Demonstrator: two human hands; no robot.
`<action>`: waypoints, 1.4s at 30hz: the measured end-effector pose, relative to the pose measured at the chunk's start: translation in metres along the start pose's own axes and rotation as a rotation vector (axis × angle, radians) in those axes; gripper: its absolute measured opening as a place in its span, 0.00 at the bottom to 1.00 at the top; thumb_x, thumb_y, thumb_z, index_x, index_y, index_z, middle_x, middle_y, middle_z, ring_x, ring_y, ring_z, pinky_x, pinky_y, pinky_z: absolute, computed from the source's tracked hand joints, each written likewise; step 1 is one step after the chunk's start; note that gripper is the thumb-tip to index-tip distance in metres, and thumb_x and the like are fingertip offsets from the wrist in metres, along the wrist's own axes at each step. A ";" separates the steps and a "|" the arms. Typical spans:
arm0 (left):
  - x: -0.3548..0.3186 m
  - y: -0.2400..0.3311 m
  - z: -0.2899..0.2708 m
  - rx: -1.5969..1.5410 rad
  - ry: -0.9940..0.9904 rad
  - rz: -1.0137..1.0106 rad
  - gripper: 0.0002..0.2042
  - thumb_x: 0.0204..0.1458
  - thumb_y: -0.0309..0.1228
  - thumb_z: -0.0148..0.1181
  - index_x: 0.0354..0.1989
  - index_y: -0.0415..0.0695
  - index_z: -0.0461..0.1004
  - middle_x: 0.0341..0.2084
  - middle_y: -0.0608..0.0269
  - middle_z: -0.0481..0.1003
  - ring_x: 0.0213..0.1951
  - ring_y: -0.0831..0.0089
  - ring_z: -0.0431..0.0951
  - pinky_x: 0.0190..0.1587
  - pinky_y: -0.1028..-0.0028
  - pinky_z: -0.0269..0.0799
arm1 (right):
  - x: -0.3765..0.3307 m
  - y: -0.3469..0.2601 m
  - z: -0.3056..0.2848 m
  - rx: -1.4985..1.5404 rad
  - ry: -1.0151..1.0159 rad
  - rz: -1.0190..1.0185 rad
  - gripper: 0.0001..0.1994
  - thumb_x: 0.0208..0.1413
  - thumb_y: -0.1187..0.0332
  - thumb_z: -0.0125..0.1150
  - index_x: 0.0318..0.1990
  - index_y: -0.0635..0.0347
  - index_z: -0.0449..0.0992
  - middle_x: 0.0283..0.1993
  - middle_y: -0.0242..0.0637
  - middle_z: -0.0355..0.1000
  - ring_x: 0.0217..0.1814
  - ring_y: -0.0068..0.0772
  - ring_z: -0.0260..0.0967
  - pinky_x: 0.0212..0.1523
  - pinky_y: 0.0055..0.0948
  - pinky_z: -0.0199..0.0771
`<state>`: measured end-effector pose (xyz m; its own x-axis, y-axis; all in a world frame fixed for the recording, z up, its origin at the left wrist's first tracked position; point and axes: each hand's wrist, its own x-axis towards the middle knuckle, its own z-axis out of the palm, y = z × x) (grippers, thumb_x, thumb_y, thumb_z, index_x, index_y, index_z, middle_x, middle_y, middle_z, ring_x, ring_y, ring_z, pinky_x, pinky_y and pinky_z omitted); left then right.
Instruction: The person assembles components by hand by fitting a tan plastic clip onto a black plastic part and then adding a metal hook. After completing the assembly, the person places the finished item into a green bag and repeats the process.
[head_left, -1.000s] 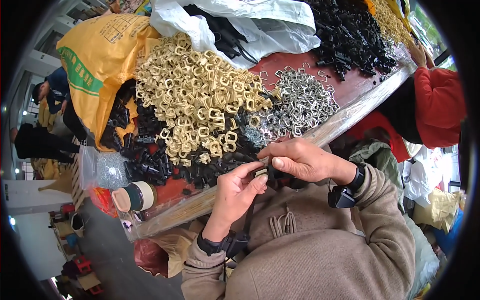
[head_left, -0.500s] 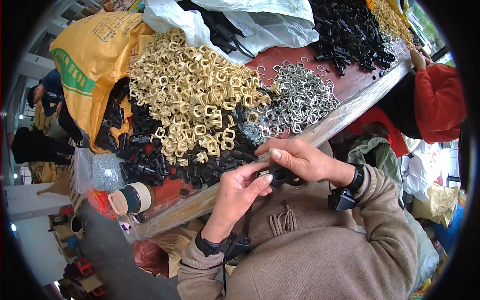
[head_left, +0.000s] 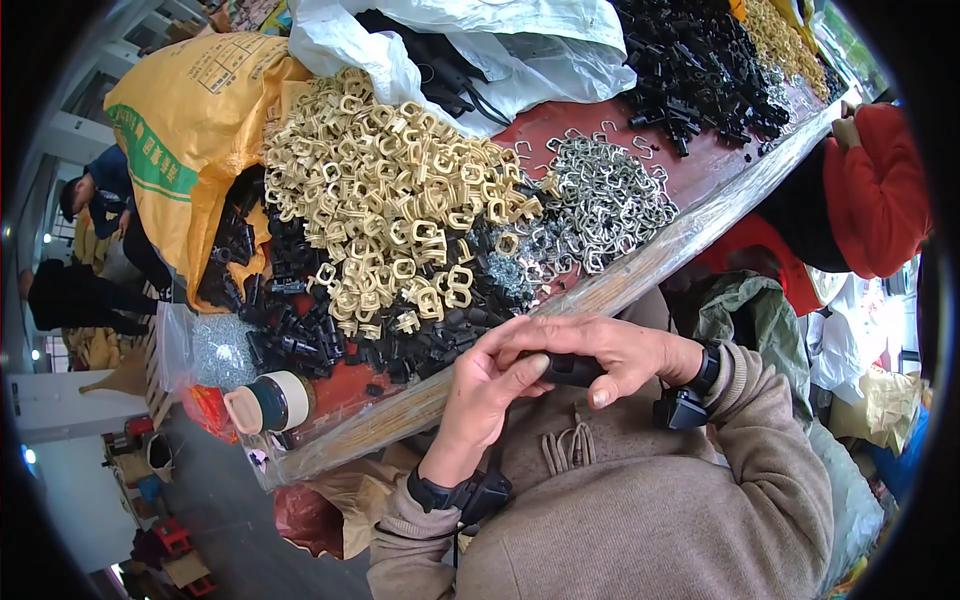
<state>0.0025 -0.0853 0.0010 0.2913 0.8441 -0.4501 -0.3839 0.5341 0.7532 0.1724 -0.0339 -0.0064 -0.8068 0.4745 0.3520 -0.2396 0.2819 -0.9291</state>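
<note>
A black plastic part (head_left: 572, 370), its exact kind hidden by my fingers, is held in front of my body near the table edge. My left hand (head_left: 488, 388) is closed on its left end, thumb bent over the fingers. Above it lies my right hand (head_left: 615, 352), fingers stretched out flat across the part toward my left fingers. The right thumb stands apart, pointing down. Beyond the edge are heaps of beige plastic buckle-like loops (head_left: 390, 190), bent silver metal hooks (head_left: 605, 195) and black plastic pieces (head_left: 295, 330).
A wrapped wooden rail (head_left: 400, 412) edges the red table (head_left: 345, 385). A cream-and-green cup (head_left: 285, 400) and a bag of small metal bits (head_left: 222, 350) stand left. A yellow sack (head_left: 195, 130) and white bags (head_left: 560, 50) lie behind. A person in red sleeves (head_left: 878, 190) sits right.
My right hand has opened its thumb away from its fingers and stretched the fingers over the part. My left hand has shifted slightly right, still holding it.
</note>
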 end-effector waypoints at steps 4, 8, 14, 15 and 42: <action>-0.001 -0.006 0.008 -0.086 -0.087 0.048 0.28 0.38 0.21 0.60 0.50 0.36 0.56 0.43 0.58 0.65 0.40 0.75 0.69 0.40 0.79 0.68 | -0.002 -0.002 0.000 0.039 0.061 -0.017 0.36 0.44 0.42 0.46 0.49 0.69 0.57 0.46 0.48 0.60 0.48 0.44 0.58 0.49 0.36 0.56; 0.001 -0.012 0.008 -0.099 -0.106 0.107 0.31 0.36 0.19 0.60 0.52 0.35 0.53 0.46 0.57 0.62 0.46 0.74 0.64 0.46 0.78 0.64 | -0.005 -0.002 0.005 -0.008 0.169 -0.074 0.35 0.42 0.43 0.48 0.47 0.69 0.59 0.44 0.48 0.61 0.45 0.45 0.61 0.46 0.36 0.59; 0.002 -0.016 0.010 -0.160 -0.099 0.126 0.34 0.36 0.18 0.60 0.54 0.35 0.49 0.45 0.57 0.62 0.46 0.74 0.64 0.47 0.77 0.62 | -0.004 -0.005 0.008 -0.010 0.264 -0.092 0.30 0.42 0.46 0.51 0.42 0.68 0.64 0.38 0.44 0.65 0.41 0.41 0.63 0.43 0.33 0.61; 0.001 -0.016 0.010 -0.171 -0.093 0.130 0.34 0.36 0.18 0.60 0.54 0.35 0.48 0.44 0.56 0.63 0.46 0.74 0.65 0.46 0.77 0.62 | -0.004 -0.006 0.008 -0.011 0.281 -0.092 0.29 0.42 0.46 0.51 0.40 0.68 0.65 0.37 0.43 0.65 0.40 0.40 0.64 0.43 0.33 0.61; 0.002 0.006 0.007 0.349 0.197 0.660 0.17 0.49 0.34 0.46 0.44 0.35 0.60 0.32 0.57 0.69 0.31 0.76 0.68 0.37 0.78 0.64 | 0.000 -0.011 0.008 0.135 -0.007 0.073 0.26 0.39 0.45 0.54 0.31 0.65 0.68 0.30 0.38 0.66 0.33 0.35 0.64 0.35 0.27 0.63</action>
<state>0.0066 -0.0807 0.0080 -0.0760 0.9928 0.0925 -0.1162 -0.1010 0.9881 0.1703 -0.0433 0.0027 -0.8283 0.4837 0.2829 -0.2504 0.1323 -0.9591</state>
